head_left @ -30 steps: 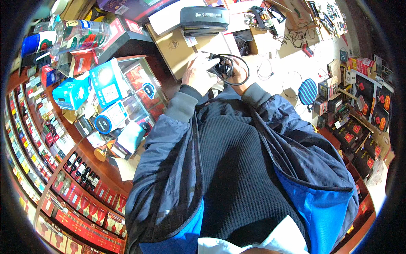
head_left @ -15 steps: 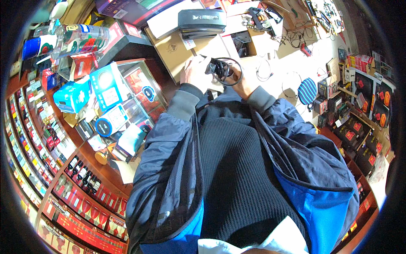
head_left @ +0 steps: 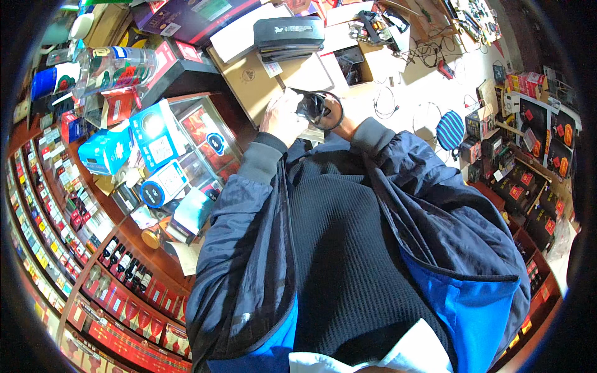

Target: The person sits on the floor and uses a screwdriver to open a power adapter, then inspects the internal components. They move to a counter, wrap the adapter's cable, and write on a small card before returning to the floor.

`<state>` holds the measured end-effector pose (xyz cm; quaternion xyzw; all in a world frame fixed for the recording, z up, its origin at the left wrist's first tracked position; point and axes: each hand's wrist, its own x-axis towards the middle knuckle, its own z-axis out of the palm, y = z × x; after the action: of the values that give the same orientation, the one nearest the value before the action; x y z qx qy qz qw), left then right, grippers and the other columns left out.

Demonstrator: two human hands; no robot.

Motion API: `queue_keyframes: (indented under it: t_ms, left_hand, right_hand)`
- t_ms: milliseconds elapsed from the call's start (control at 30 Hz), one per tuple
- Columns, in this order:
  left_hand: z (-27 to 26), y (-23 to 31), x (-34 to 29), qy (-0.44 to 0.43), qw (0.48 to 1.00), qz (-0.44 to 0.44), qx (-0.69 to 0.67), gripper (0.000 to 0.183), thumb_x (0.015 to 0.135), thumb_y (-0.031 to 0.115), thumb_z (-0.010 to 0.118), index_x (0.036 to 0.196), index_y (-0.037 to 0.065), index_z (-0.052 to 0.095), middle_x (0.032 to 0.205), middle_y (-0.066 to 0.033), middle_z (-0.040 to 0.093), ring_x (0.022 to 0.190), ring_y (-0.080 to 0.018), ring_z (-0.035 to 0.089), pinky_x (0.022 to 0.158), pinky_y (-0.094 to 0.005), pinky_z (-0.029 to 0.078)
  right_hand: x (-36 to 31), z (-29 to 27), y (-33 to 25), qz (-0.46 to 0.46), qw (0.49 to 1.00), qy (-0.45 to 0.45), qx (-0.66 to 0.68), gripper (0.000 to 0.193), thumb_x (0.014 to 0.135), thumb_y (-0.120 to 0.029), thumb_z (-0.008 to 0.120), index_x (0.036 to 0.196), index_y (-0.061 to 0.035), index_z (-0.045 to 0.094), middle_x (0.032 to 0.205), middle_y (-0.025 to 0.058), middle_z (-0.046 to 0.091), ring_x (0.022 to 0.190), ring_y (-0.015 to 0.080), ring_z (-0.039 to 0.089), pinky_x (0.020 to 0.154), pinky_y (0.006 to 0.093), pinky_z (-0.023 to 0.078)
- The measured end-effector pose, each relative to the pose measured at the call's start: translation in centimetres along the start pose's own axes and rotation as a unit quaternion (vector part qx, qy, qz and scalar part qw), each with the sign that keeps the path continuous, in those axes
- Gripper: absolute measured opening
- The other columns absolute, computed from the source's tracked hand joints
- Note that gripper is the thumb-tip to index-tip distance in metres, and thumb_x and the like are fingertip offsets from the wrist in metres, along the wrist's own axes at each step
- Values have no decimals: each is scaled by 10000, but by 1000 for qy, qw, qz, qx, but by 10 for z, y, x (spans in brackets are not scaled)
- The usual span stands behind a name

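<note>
A black cable-like bundle [head_left: 319, 109] with a round loop hangs between my two hands, above the edge of the lit work table. My left hand [head_left: 283, 117] has its fingers closed on the bundle's left side. On the other side, my right hand [head_left: 346, 124] sits behind the loop, which hides most of its fingers; it appears to grip the bundle too. The exact kind of this black thing is hard to make out. Just beyond my hands lies a brown cardboard box [head_left: 249, 76] with a black case [head_left: 288, 36] on top.
At right on the white table [head_left: 423, 90] lie thin cables, a red-and-black tool [head_left: 445, 69] and a blue striped round pouch [head_left: 451, 130]. An open carton [head_left: 352, 65] stands behind my hands. Blue boxes [head_left: 106, 149] and a clear bottle [head_left: 118, 68] crowd the left counter; stocked shelves line both sides.
The black bundle and both hands have shifted slightly left and down in view. Its loop has turned and now shows rounder in front of the right hand. The surroundings shifted a little with the view.
</note>
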<state>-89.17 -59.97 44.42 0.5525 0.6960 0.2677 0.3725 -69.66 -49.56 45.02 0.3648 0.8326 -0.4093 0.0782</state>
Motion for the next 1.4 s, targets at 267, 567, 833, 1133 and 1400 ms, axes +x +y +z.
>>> queue_keyframes:
  t_ms: [267, 567, 833, 1133, 1400]
  left_hand:
    - [0, -2, 4, 43, 993, 14, 107, 449, 758, 174, 774, 1184, 34, 741, 1176, -191, 720, 1123, -366, 656, 1023, -436, 513]
    - [-8, -1, 9, -110, 985, 4, 136, 700, 777, 396, 756, 1364, 39, 620, 1468, -221, 520, 1344, -402, 484, 1125, -497, 411]
    - [-13, 19, 5, -57, 994, -72, 53, 565, 741, 371, 843, 1147, 19, 669, 1105, -181, 747, 1049, -382, 686, 908, -466, 542]
    - [-2, 31, 8, -56, 967, -119, 220, 491, 804, 447, 748, 1172, 122, 766, 1461, -113, 557, 1259, -358, 530, 1145, -556, 325]
    - [14, 32, 7, -174, 938, -189, 233, 606, 904, 527, 637, 1356, 124, 658, 1488, -188, 549, 1378, -406, 462, 1191, -566, 263]
  right_hand:
    - [-17, -9, 9, 16, 969, 53, 243, 393, 916, -142, 752, 1233, 15, 581, 865, 44, 601, 813, 150, 587, 773, 318, 530]
    - [20, 16, 17, 14, 999, 23, 19, 316, 877, -271, 708, 1115, -67, 675, 1041, 201, 715, 946, 359, 701, 812, 467, 554]
    - [24, 34, 38, -41, 996, 58, -60, 254, 841, -223, 653, 1008, -41, 711, 965, 186, 717, 880, 368, 684, 830, 481, 535]
    - [-26, -46, 1, -30, 986, -2, 166, 550, 899, -64, 690, 1424, -35, 532, 977, 119, 668, 840, 185, 652, 698, 310, 537]
    - [5, -30, -35, -161, 985, 31, -52, 284, 930, -177, 660, 1168, -46, 744, 1006, 166, 692, 936, 320, 684, 845, 400, 557]
